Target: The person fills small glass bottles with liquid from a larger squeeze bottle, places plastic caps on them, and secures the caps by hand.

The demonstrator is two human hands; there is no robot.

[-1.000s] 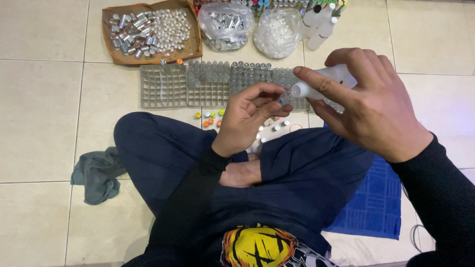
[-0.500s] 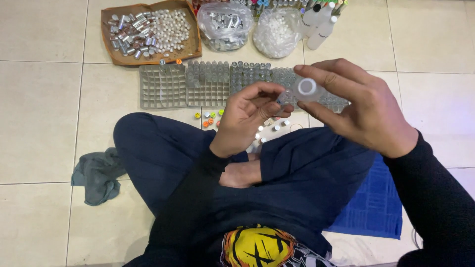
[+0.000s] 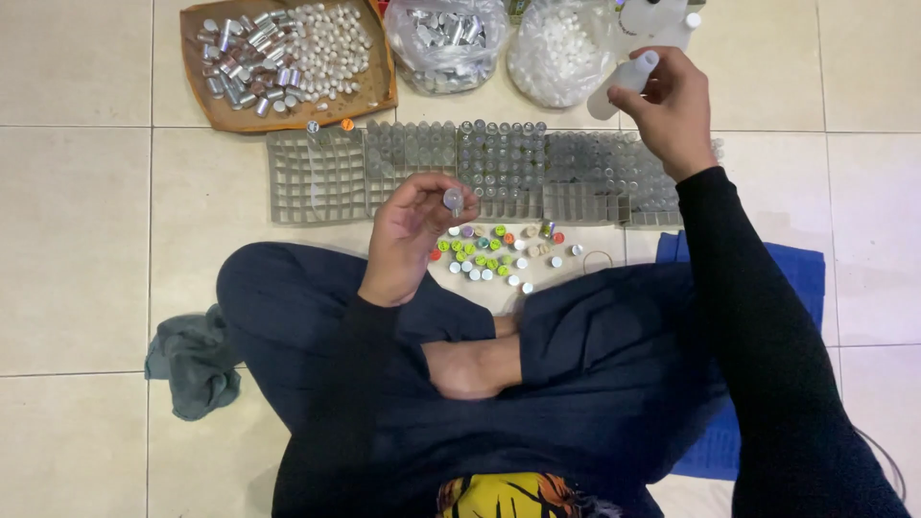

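So we're sitting cross-legged on the tile floor (image 3: 86,240), knees out wide, and closest in is the left hand (image 3: 408,235), pinching a tiny clear vial (image 3: 454,200) upright between thumb and fingertips just above the lap. That grip is all fingertip, so a small twitch could flick the vial out, and from there it would land in the loose caps (image 3: 494,251) scattered at about 3 o'clock of the hand, or roll under a knee. Those caps are green, orange, purple and white, lying free on the tile, so a shifting leg would sweep them too.

Next out, the grey divider trays (image 3: 326,182) run across at 12 o'clock of the left hand, the right-hand ones packed with little glass vials. A sleeve dragged across them could tip a whole row.

The right hand (image 3: 676,110) is up at 1 o'clock, fingers closed around a white squeeze bottle (image 3: 622,84) that leans nozzle-up over the far end of the trays. We can't tell if it's capped; if not, a squeeze would drip on the vials below.

Farthest off are the cardboard tray of stoppers (image 3: 283,58) and two plastic bags (image 3: 446,38).
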